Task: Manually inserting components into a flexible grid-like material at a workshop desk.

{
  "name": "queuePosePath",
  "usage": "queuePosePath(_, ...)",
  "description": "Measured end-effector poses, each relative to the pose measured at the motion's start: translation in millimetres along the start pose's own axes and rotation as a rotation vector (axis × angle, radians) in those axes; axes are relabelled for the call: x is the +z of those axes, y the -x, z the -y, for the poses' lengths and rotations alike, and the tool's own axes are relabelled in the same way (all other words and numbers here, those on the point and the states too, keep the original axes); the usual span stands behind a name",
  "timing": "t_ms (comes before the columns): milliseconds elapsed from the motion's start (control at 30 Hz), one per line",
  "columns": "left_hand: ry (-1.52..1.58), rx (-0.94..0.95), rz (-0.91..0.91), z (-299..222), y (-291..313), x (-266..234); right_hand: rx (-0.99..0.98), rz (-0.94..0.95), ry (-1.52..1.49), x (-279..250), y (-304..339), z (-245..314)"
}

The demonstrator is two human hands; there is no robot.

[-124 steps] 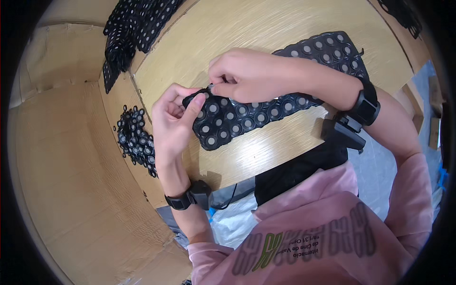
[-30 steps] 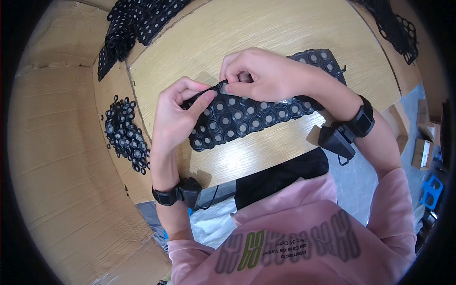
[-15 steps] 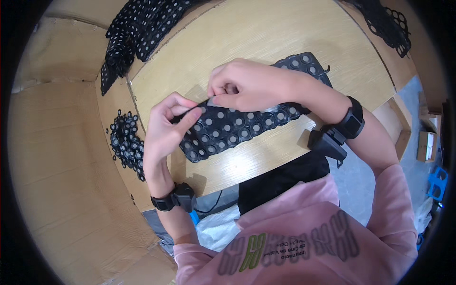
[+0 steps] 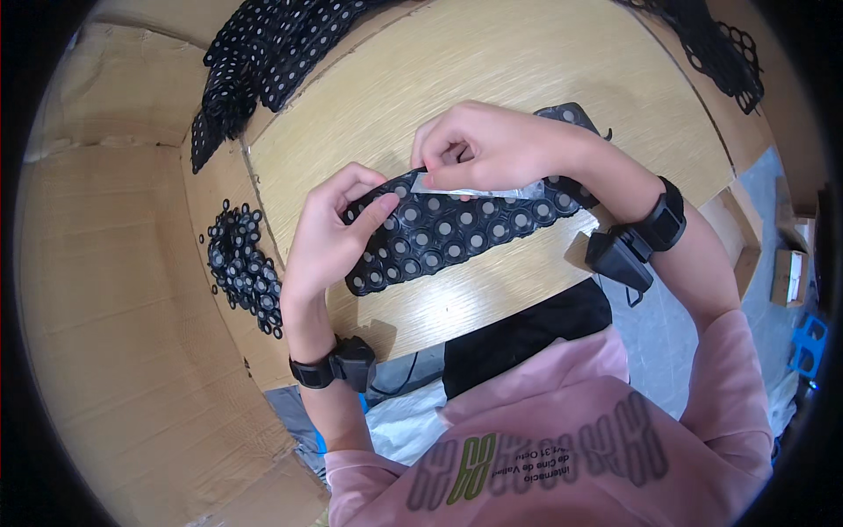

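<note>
A black rubber sheet [image 4: 430, 235] of moulded rings with grey round centres lies on the table in front of me, its far edge lifted. My left hand [image 4: 335, 230] pinches that sheet near its far left corner, thumb on top. Over the sheet's far edge, my right hand [image 4: 496, 147] is closed around a thin silvery flat tool [image 4: 500, 191]; its tip is by the thumb, at the sheet's edge. I cannot make out the tool's exact kind. My right hand and forearm hide part of the sheet.
Loose black rings [image 4: 241, 268] lie piled to the left. More dotted black sheets [image 4: 272, 53] are heaped at the far left, and black ring webbing [image 4: 702, 44] hangs at the far right. Cardboard [image 4: 114, 290] walls the left side. A blue stool [image 4: 808, 342] stands on the floor.
Both hands have shifted a little to the right. The sheet's far left part is turned so more of its rings show, and more of the silvery tool is visible.
</note>
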State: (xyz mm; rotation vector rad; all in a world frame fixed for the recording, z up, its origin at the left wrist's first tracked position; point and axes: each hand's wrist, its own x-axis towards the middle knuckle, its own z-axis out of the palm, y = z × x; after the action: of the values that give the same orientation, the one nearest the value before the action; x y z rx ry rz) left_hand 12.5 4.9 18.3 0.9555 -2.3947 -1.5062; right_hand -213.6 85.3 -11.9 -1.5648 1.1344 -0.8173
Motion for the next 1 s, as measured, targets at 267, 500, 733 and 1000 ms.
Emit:
queuePosePath(267,0.241,-0.143,-0.020,3,-3,1,-0.066,-0.079,-0.011,3,-1,-6)
queuePosePath(500,0.246,-0.108,-0.103,0,-2,9,-0.036,-0.039,0.080,4,0,-2)
queuePosePath(733,0.162,-0.049,-0.151,-7,1,15,-0.106,-0.105,0.249,11,-2,-7)
queuePosePath(1000,0.014,0.053,-0.159,-13,2,16,-0.198,-0.210,0.331,26,-6,-9)
